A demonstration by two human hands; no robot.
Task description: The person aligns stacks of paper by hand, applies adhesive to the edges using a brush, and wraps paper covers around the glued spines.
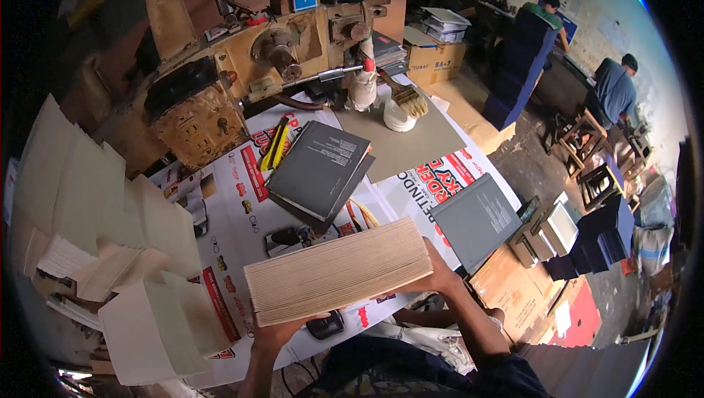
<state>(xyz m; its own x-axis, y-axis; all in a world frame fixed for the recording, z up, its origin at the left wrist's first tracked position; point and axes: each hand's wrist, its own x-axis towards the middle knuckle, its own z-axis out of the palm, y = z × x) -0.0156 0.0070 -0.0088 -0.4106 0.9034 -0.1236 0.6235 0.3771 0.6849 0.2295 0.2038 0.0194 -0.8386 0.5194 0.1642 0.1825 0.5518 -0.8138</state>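
Note:
Between my two hands is a thick stack of cream paper blocks [339,272], lifted over the near edge of the table with its layered edges facing up. My left hand [277,333] grips its lower left corner from below, fingers mostly hidden beneath it. At the right end, my right hand [440,269] is closed round the side of the stack. Just beyond lie dark grey hardcover books [323,167], one on top of another. Another grey book [477,218] rests to the right, near my right hand. A yellow cutter knife [276,145] lies beside the left books.
Tall piles of pale paper blocks [165,317] crowd the left side. A worn machine [293,46] stands at the back, near a brush [409,102] on a white pot [398,119]. A dark blue stack [519,68] rises at right; two people [614,86] sit beyond.

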